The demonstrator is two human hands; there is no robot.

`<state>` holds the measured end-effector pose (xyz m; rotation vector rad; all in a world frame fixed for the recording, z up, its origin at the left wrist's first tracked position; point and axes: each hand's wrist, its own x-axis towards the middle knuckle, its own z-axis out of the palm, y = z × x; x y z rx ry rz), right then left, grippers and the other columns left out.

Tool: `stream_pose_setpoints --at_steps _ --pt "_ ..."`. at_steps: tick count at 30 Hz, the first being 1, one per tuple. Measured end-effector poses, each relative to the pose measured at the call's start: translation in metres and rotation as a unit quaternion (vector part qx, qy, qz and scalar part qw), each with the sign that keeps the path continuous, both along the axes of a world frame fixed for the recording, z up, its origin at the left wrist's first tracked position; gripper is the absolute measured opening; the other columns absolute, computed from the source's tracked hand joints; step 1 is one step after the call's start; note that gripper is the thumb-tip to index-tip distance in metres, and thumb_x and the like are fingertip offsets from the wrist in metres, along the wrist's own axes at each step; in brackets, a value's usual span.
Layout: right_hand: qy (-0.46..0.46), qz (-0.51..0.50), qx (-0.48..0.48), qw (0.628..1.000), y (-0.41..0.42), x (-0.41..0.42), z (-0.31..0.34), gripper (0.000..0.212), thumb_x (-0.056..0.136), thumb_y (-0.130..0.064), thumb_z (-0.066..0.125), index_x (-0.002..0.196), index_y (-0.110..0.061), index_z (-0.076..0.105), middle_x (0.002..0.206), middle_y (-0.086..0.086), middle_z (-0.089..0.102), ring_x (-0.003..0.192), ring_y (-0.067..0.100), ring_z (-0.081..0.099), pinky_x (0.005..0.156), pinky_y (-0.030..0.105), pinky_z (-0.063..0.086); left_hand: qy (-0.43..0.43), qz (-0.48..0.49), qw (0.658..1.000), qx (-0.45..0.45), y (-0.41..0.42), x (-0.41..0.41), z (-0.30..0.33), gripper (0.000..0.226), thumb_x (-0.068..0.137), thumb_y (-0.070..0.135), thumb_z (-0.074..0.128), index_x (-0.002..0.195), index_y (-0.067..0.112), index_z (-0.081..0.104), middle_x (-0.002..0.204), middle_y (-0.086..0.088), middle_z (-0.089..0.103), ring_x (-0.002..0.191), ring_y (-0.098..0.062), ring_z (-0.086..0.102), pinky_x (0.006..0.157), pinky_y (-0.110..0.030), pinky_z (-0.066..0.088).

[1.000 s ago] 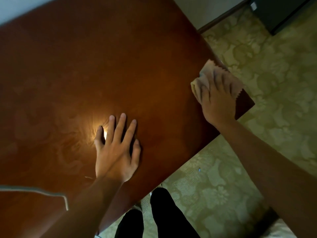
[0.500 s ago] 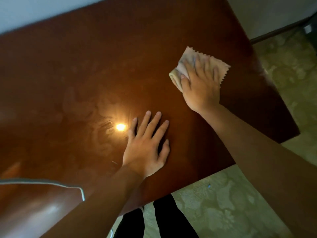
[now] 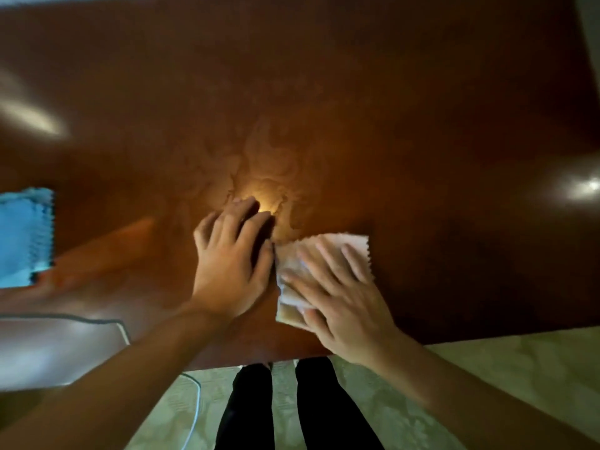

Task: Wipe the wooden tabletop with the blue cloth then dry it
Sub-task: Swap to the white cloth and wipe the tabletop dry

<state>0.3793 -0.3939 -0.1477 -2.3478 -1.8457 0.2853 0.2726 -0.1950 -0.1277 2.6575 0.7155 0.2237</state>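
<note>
Drying looks underway: right hand [image 3: 344, 297], fingers flat, presses the pale zigzag-edged cloth [image 3: 319, 271], now swept from the tabletop's [image 3: 357, 92] right corner to lower centre beside the flat, empty left hand [image 3: 232, 261]. Blue cloth [image 3: 24, 235] lies at left edge.

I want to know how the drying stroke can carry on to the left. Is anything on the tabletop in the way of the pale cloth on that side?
Yes. The left hand lies flat on the tabletop right beside the pale cloth under the right hand. Farther left lies the blue cloth.
</note>
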Motion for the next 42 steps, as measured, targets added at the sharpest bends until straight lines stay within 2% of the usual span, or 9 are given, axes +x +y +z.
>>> stream_pose_setpoints --at_steps 5,8,12,19,23,28,31,36,42 --pt "-0.029 0.047 -0.016 0.998 0.043 0.044 -0.002 0.052 0.108 -0.048 0.028 0.159 -0.038 0.029 0.171 0.004 0.018 0.159 0.031 0.01 0.125 0.058 0.017 0.098 0.042 0.994 0.029 0.02 -0.012 -0.014 0.057 0.102 0.042 0.032 0.152 0.016 0.039 0.164 -0.009 0.027 0.154 -0.028 0.014 0.12 -0.059 0.01" --pt "-0.03 -0.038 -0.012 0.999 0.12 0.1 0.0 0.052 0.108 -0.048 0.022 0.159 -0.039 0.027 0.171 0.001 0.017 0.159 0.027 0.009 0.127 0.051 0.009 0.101 0.041 0.993 0.041 0.018 -0.012 -0.02 0.057 0.103 0.042 0.029 0.153 0.017 0.036 0.165 -0.009 0.024 0.154 -0.028 0.012 0.12 -0.057 0.008" --pt "-0.051 -0.066 -0.024 0.996 0.173 0.122 0.003 0.056 0.106 -0.05 0.022 0.16 -0.04 0.026 0.172 0.0 0.015 0.16 0.027 0.006 0.128 0.05 0.005 0.081 0.046 0.995 0.043 0.019 -0.013 -0.023 0.055 0.104 0.038 0.028 0.153 0.016 0.036 0.164 -0.009 0.027 0.154 -0.028 0.014 0.121 -0.056 0.008" --pt "0.008 0.009 0.016 1.0 0.043 -0.007 -0.004 0.053 0.106 -0.046 0.039 0.158 -0.037 0.035 0.171 0.003 0.017 0.16 0.029 0.006 0.126 0.057 0.012 0.044 0.058 0.997 0.006 0.017 -0.013 -0.013 0.055 0.102 0.031 0.027 0.149 0.008 0.043 0.16 -0.013 0.034 0.152 -0.032 0.021 0.121 -0.058 0.011" --pt "0.0 0.082 -0.004 0.997 0.038 0.006 -0.005 0.051 0.107 -0.047 0.034 0.158 -0.038 0.034 0.171 0.003 0.019 0.159 0.028 0.007 0.127 0.056 0.012 0.052 0.057 0.997 0.007 0.015 -0.011 -0.013 0.055 0.101 0.033 0.028 0.147 0.008 0.047 0.16 -0.013 0.034 0.152 -0.032 0.02 0.121 -0.058 0.01" --pt "-0.032 -0.059 -0.001 0.998 0.129 0.082 -0.002 0.053 0.107 -0.048 0.023 0.159 -0.039 0.029 0.171 0.001 0.019 0.159 0.026 0.008 0.128 0.049 0.005 0.05 0.062 0.997 0.019 0.016 -0.013 -0.017 0.054 0.102 0.033 0.029 0.146 0.009 0.047 0.16 -0.012 0.034 0.153 -0.03 0.02 0.122 -0.056 0.01" --pt "-0.054 -0.081 -0.006 0.995 0.15 0.085 -0.001 0.052 0.108 -0.049 0.021 0.159 -0.041 0.028 0.171 -0.001 0.017 0.16 0.025 0.005 0.127 0.05 0.005 0.045 0.065 0.997 0.016 0.016 -0.013 -0.018 0.054 0.103 0.035 0.028 0.146 0.009 0.047 0.16 -0.012 0.035 0.153 -0.029 0.02 0.122 -0.056 0.01" --pt "0.04 -0.034 0.055 0.997 0.057 -0.003 -0.005 0.051 0.105 -0.042 0.045 0.155 -0.037 0.039 0.17 0.003 0.023 0.159 0.027 0.01 0.126 0.055 0.013 0.038 0.052 0.998 0.006 0.02 -0.017 -0.02 0.06 0.101 0.046 0.031 0.147 0.011 0.046 0.161 -0.009 0.033 0.154 -0.026 0.017 0.122 -0.057 0.009" --pt "0.019 -0.026 0.024 0.999 0.011 -0.056 -0.005 0.058 0.1 -0.042 0.046 0.157 -0.036 0.038 0.17 0.0 0.024 0.158 0.028 0.015 0.125 0.057 0.016 0.06 0.047 0.997 0.02 0.022 -0.018 -0.017 0.061 0.1 0.054 0.032 0.146 0.016 0.046 0.162 -0.007 0.032 0.154 -0.025 0.015 0.122 -0.055 0.009"
